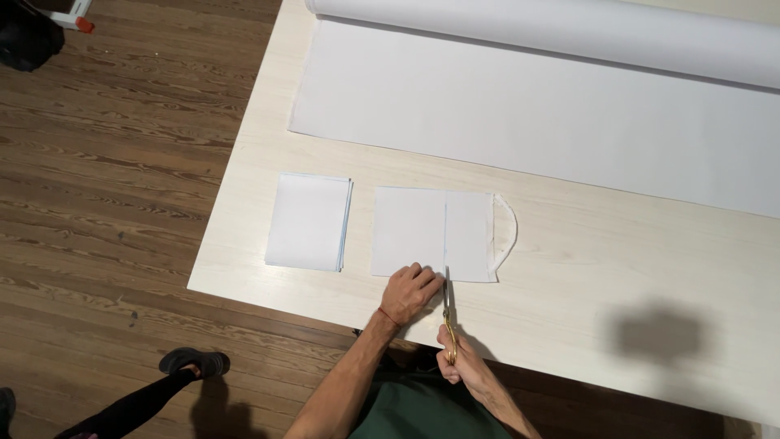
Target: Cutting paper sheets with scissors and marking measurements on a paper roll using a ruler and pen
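One white sheet (422, 232) is laid flat on the table (569, 284), and its near edge is pressed down by the left hand (410, 291), fingers spread. One pair of scissors (448, 313) is gripped by the closed right hand (455, 362), blades at 12 o'clock. One stack of cut sheets (309, 221) is seen at 9 o'clock, one big roll (569, 32) at 12

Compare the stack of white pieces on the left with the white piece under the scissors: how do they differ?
The stack of white pieces is several layers thick and narrower; the piece being cut looks like a single, wider layer. The stack lies untouched, while the left hand presses the piece being cut and the right hand works scissors into its near edge along a marked line. Both are white rectangles lying flat on the pale table.
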